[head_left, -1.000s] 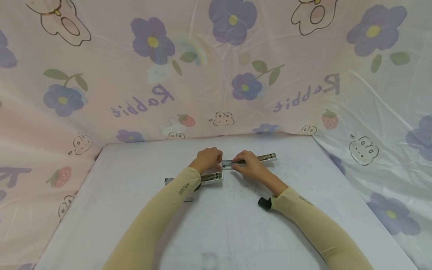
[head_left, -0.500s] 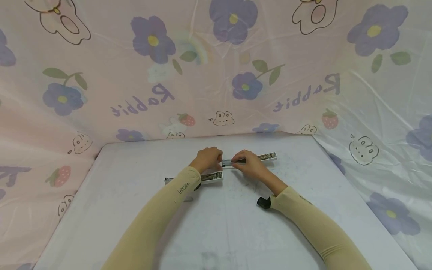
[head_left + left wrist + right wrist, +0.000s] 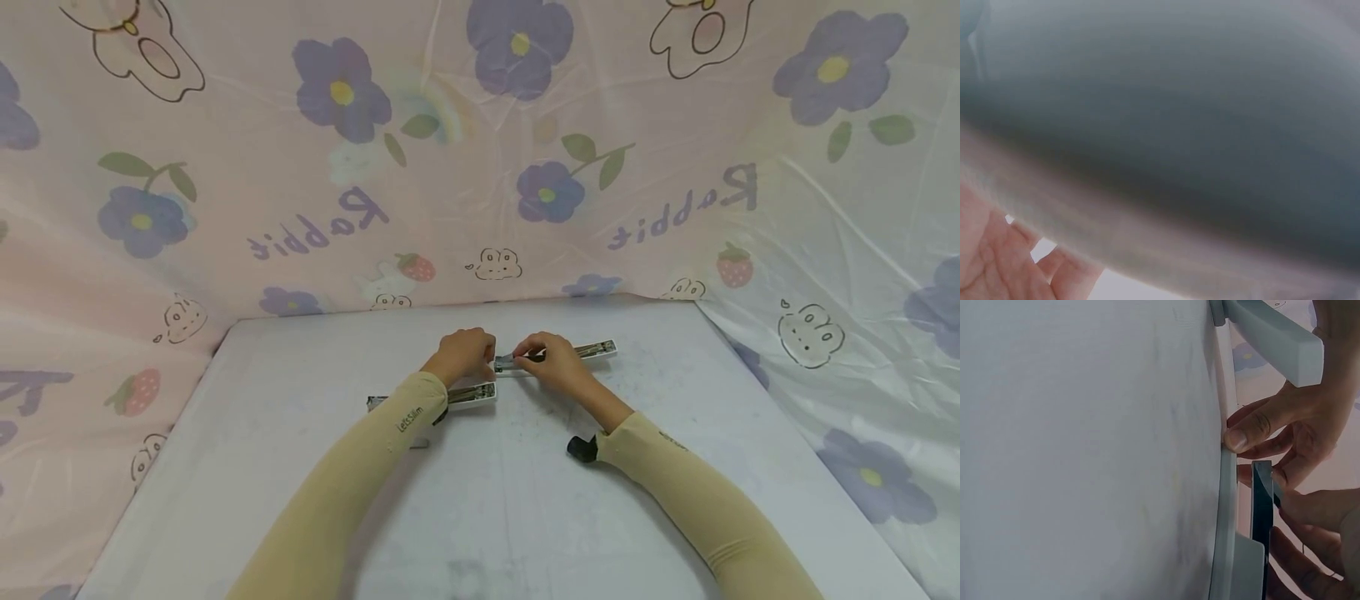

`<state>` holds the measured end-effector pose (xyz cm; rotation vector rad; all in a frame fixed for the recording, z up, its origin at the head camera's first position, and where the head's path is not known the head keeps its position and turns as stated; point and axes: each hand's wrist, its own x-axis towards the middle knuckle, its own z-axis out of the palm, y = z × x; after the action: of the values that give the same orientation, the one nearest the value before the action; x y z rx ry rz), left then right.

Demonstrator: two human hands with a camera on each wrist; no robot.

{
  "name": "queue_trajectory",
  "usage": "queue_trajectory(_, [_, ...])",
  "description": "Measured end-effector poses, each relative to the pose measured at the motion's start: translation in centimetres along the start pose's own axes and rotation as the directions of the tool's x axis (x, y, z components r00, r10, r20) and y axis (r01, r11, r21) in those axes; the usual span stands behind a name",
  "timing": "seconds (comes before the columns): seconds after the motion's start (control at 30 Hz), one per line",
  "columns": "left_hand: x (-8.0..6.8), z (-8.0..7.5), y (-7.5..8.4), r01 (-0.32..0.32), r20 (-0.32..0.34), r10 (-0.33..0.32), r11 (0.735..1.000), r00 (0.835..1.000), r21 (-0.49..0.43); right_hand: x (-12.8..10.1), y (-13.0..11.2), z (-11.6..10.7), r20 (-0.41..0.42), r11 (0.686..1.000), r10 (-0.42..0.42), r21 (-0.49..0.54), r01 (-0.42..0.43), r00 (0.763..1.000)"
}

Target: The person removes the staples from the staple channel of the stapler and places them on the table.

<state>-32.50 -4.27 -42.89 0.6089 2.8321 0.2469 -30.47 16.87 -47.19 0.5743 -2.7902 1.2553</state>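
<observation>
Two long narrow white cases with dark, patterned tops lie on the table in the head view. My left hand (image 3: 463, 354) reaches over the near case (image 3: 474, 393) and grips the left end of the far case (image 3: 597, 350) with thumb and fingers. My right hand (image 3: 557, 364) pinches a thin dark strip (image 3: 1262, 503) above that far case. In the right wrist view the strip stands slightly apart from the white case edge (image 3: 1225, 506), and my left thumb (image 3: 1236, 439) presses on the case end. The left wrist view is mostly blocked by a blurred grey surface.
A small grey piece (image 3: 418, 443) lies on the white table (image 3: 540, 517) beside my left forearm. Behind the table hangs a printed curtain (image 3: 450, 200). A blunt white end (image 3: 1291, 350) juts in at the top of the right wrist view.
My right fingers have shifted slightly, and the strip's left end now looks more tilted up. The right wrist has moved a little left. My left hand stays in place.
</observation>
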Motion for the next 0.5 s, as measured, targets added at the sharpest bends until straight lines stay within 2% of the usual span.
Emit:
queue_trajectory(0.23, [-0.02,0.04,-0.05,-0.004,-0.006,0.004,1.000,1.000,-0.002,0.33,-0.12,0.23,0.001,1.000,0.006,0.018,-0.006,1.000])
queue_trajectory(0.5, [-0.01,0.17,-0.09,0.002,-0.013,-0.002,1.000,1.000,0.000,0.62,-0.38,0.49,-0.007,1.000,0.009,-0.006,-0.010,1.000])
